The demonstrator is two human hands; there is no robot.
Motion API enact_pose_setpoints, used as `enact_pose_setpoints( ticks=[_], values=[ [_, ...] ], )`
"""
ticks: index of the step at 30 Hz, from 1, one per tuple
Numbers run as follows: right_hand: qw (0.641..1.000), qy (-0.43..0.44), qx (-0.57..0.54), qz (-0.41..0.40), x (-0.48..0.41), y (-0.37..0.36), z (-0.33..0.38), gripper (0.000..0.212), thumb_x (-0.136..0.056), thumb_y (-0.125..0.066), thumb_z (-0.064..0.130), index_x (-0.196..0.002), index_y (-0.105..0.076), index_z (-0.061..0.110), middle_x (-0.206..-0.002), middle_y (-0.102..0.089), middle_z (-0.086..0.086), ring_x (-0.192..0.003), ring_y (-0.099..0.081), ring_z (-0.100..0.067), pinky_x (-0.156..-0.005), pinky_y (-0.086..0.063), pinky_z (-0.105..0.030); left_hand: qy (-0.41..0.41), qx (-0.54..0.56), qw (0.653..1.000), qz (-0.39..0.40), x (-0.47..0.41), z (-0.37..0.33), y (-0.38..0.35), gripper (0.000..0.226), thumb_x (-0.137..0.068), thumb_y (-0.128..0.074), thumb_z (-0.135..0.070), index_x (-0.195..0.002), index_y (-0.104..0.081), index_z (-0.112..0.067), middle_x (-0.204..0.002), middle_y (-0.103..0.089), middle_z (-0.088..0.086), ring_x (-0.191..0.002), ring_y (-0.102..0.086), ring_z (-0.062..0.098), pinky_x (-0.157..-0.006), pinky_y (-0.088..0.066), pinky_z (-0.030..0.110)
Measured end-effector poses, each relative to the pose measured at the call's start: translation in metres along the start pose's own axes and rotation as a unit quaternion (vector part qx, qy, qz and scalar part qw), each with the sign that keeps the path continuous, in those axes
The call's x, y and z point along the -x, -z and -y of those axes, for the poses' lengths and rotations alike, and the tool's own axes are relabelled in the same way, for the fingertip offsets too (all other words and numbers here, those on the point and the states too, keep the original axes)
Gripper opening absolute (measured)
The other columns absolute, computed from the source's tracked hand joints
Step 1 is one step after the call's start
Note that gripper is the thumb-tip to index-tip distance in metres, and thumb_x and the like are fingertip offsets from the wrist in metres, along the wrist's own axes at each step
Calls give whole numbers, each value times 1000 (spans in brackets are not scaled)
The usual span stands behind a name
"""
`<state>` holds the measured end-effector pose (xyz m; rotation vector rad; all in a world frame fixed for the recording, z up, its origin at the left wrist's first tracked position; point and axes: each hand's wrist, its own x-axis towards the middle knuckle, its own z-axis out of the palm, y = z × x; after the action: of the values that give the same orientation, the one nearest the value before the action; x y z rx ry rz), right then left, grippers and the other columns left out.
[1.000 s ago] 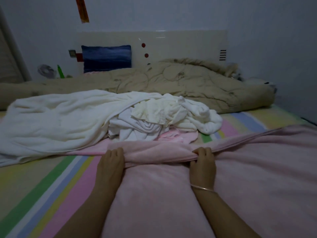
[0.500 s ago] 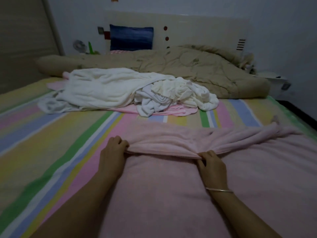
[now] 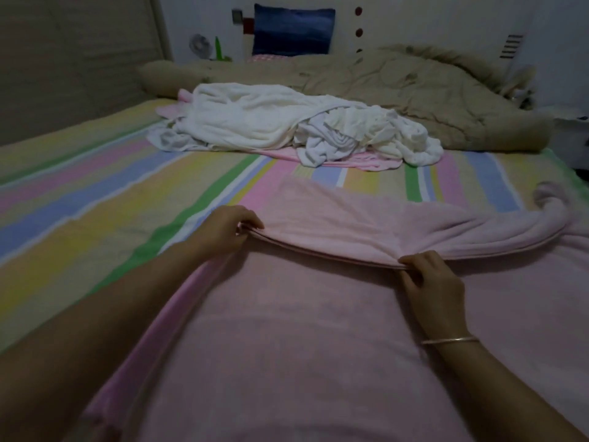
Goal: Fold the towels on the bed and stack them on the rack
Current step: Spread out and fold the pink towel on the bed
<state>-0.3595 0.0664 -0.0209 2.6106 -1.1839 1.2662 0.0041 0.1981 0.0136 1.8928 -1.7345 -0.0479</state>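
Right of the fingers, the pink towel lies bunched; left hand and right hand pinch its edge, so it may fold crooked.

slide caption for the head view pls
Left hand and right hand pinch a half-folded pink towel on the striped bed.

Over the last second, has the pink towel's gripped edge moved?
Yes. The left hand and right hand have drawn the pink towel toward the person, away from the white towel pile; striped sheet now shows between them.
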Motion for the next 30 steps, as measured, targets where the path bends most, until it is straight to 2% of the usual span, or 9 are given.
enact_pose_setpoints(
  ticks=[2, 5, 9, 11, 15, 19, 23, 26, 30],
  values=[
    [1000, 16, -1, 13, 14, 7, 6, 13, -76, -74, 6, -87, -70, 12, -85, -61, -6, -75, -62, -27, -63, -38, -29, 8, 8, 1000, 11, 16, -2, 7, 33, -70, -61, 7, -92, -72, -15, -86, -70, -5, -82, -59, 3, -69, -44, 4],
    [999, 26, 9, 33, 30, 15, 13, 17, -74, -77, 4, -88, -70, 13, -85, -60, -5, -76, -61, -26, -62, -44, -34, 11, 26, 1000, 1, 38, -8, 6, 27, -69, -56, -1, -86, -72, -15, -81, -69, -4, -79, -59, -3, -68, -45, 6],
    [1000, 13, 5, 21, 40, 31, 16, 19, -74, -76, 2, -89, -70, 12, -86, -60, -6, -77, -62, -28, -62, -48, -34, 12, 10, 1000, -22, 58, -21, -7, 27, -67, -51, -9, -83, -70, -19, -81, -67, -3, -77, -63, 14, -72, -53, 32],
    [1000, 20, 12, 20, 44, 37, 17, 19, -73, -76, 2, -89, -71, 11, -85, -60, -6, -76, -62, -29, -62, -47, -34, 11, -8, 999, -34, 65, -28, -5, 26, -67, -51, -9, -83, -68, -20, -80, -66, -2, -77, -63, 19, -72, -53, 37],
    [998, 28, 2, 53, 58, 41, 21, 17, -73, -77, 4, -87, -71, 11, -84, -60, -6, -75, -62, -28, -62, -46, -34, 36, -19, 998, -45, 78, -26, 1, 27, -66, -51, -12, -83, -71, -19, -79, -68, 0, -76, -65, 22, -72, -55, 38],
    [993, 3, -4, 115, 71, 41, 21, 23, -70, -75, 3, -91, -74, 14, -85, -64, -3, -75, -65, -27, -63, -49, -30, 103, -35, 994, 3, 93, -34, -10, 33, -67, -54, -4, -86, -76, -21, -87, -74, 3, -86, -67, 24, -78, -52, 30],
    [983, -16, -37, 178, 69, 55, 18, 40, -72, -50, 23, -105, -73, 20, -98, -71, 0, -88, -68, -25, -75, -50, -27, 164, -132, 976, -52, 71, -72, -30, 25, -76, -62, -10, -91, -75, -24, -98, -72, 2, -99, -63, 27, -80, -46, 32],
    [987, -64, -55, 139, 57, 68, -2, 33, -81, -57, 17, -112, -69, 22, -108, -69, 1, -98, -65, -22, -81, -49, -30, 110, -95, 988, -52, 32, -130, -63, 21, -80, -64, -20, -99, -72, -24, -106, -70, -1, -105, -60, 24, -83, -44, 30],
    [987, -131, 36, 82, 42, 89, -58, 16, -87, -59, 23, -101, -67, 26, -106, -62, 0, -97, -61, -26, -73, -51, -36, 12, 5, 1000, -2, -17, -237, -131, 23, -82, -59, -23, -102, -71, -26, -107, -70, -2, -103, -61, 23, -84, -43, 30]
  ],
)
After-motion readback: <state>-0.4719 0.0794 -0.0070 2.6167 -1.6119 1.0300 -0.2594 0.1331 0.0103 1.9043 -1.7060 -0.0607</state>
